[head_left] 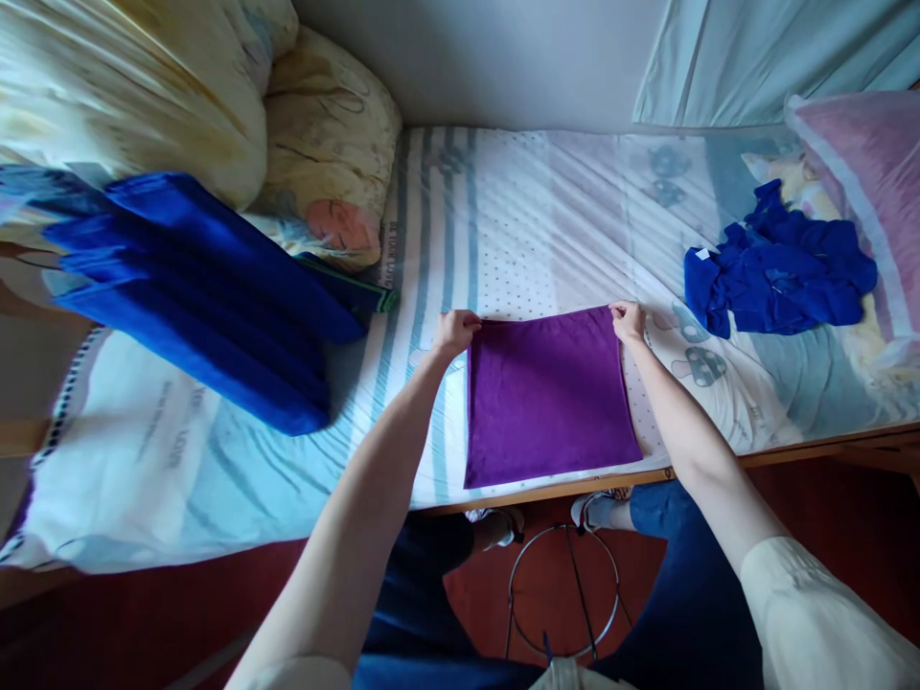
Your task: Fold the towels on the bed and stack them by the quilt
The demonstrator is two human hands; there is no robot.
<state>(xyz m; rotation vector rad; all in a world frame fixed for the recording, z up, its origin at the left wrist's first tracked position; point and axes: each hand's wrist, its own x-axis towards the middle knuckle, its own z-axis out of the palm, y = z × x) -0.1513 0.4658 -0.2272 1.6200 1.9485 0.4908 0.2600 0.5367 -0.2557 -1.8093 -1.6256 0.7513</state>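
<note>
A folded purple cloth [550,398] lies flat on the bed near its front edge. My left hand [454,331] is closed on the cloth's far left corner. My right hand [628,321] pinches the far right corner. Both arms reach forward over the bed's wooden edge [791,452]. The cloth's near edge lies close to that wooden edge.
A stack of folded blue cloths [201,287] sits at the left. A crumpled blue garment [776,268] lies at the right beside a pink pillow [862,172]. Yellow pillows [323,144] are at the back left. A metal ring stand [564,594] is on the floor below.
</note>
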